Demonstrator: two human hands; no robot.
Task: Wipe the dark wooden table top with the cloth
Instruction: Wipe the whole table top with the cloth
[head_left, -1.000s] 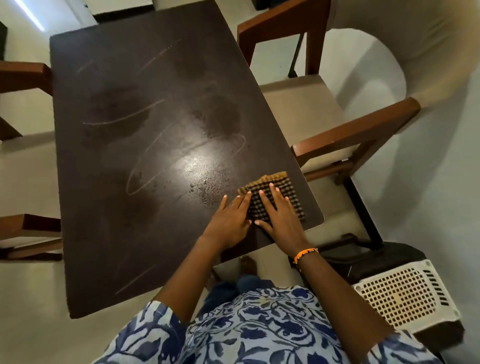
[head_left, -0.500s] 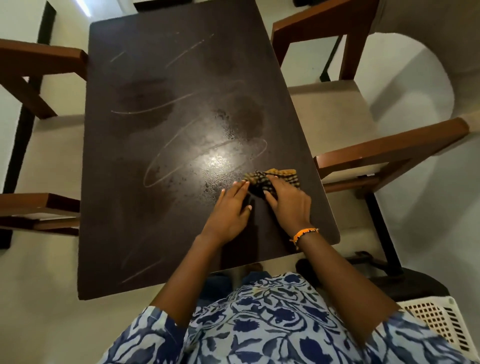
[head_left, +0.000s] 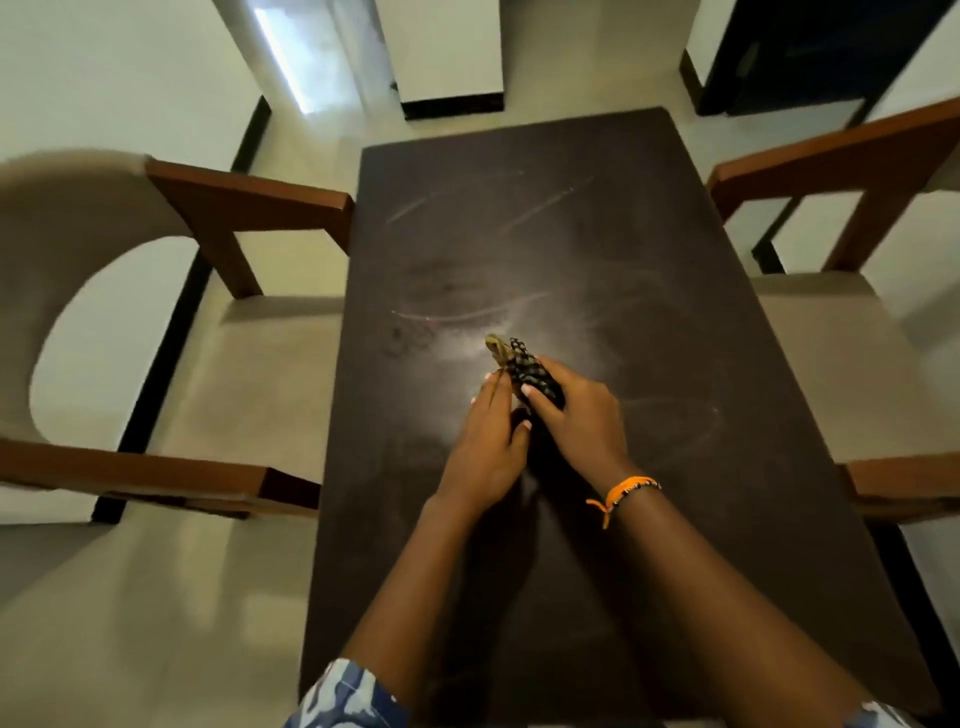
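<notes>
The dark wooden table top (head_left: 649, 291) fills the middle of the view, marked with pale smears and a damp shine near its centre. A checked yellow-and-black cloth (head_left: 524, 364) is bunched up near the table's middle. My right hand (head_left: 576, 415), with an orange bracelet at the wrist, grips the cloth from the right. My left hand (head_left: 488, 441) lies against the cloth's left side, fingers stretched along it. Most of the cloth is hidden under my fingers.
A wooden-armed chair with a beige seat (head_left: 270, 374) stands tight against the table's left edge. Another such chair (head_left: 841, 364) stands at the right edge. Pale floor and a dark skirting (head_left: 452, 106) lie beyond the far end.
The view has swung so the table now runs straight ahead. The cloth went from flat near the right edge to bunched up near the middle, both hands moving with it.
</notes>
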